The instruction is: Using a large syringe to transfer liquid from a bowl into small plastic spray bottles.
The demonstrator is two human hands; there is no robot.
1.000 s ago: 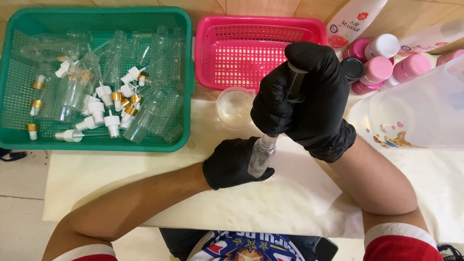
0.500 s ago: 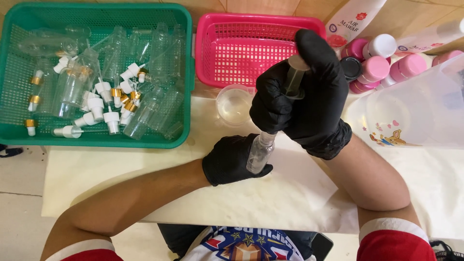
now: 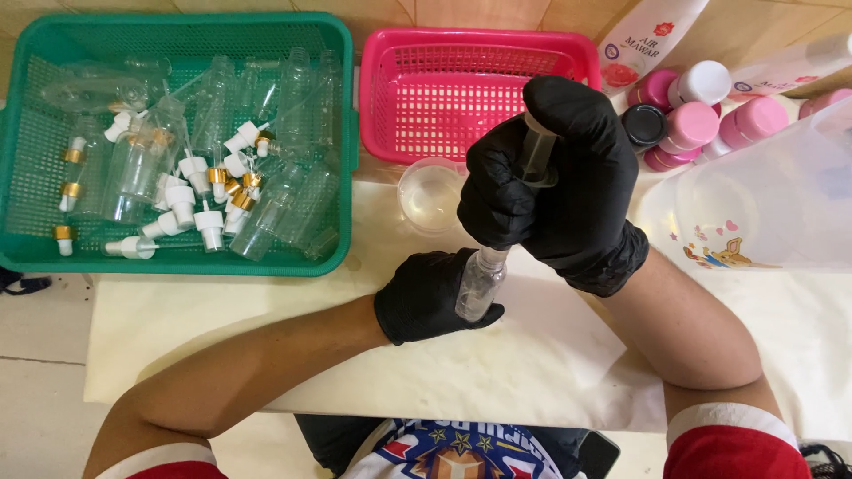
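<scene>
Our left hand (image 3: 426, 297) wraps the bottle (image 3: 479, 284); our right hand (image 3: 550, 191) fists the syringe (image 3: 537, 151) at its 12 o'clock. Push too hard and we'd probably overflow it, or tip that narrow neck sideways.

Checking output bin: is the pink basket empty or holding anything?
Empty. The pink basket shows only bare mesh on its floor and walls; the right hand covers its near right corner, so that bit is unseen.

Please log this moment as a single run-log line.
left hand: holds small clear bottle | right hand: grips syringe over bottle | pink basket: behind
</scene>
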